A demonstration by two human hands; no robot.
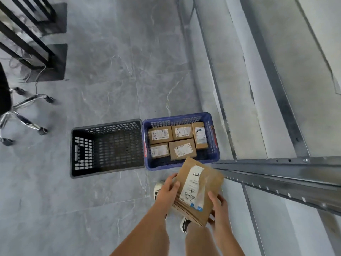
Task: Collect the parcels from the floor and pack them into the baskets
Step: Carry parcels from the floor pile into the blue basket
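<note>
A flat brown cardboard parcel (198, 187) with a white shipping label is held in the air just in front of the blue basket (215, 145). My left hand (168, 190) grips its left edge and my right hand (218, 207) grips its lower right corner. The blue basket holds several small brown parcels (181, 147) lying flat. To its left, touching it, stands a black basket (73, 154) with nothing visible inside.
A metal shelving frame (276, 174) runs along the right, its beam close to the held parcel. An office chair base (24, 115) on wheels stands at the left, and black table legs (36, 43) at top left. Grey tiled floor (110, 71) lies beyond the baskets.
</note>
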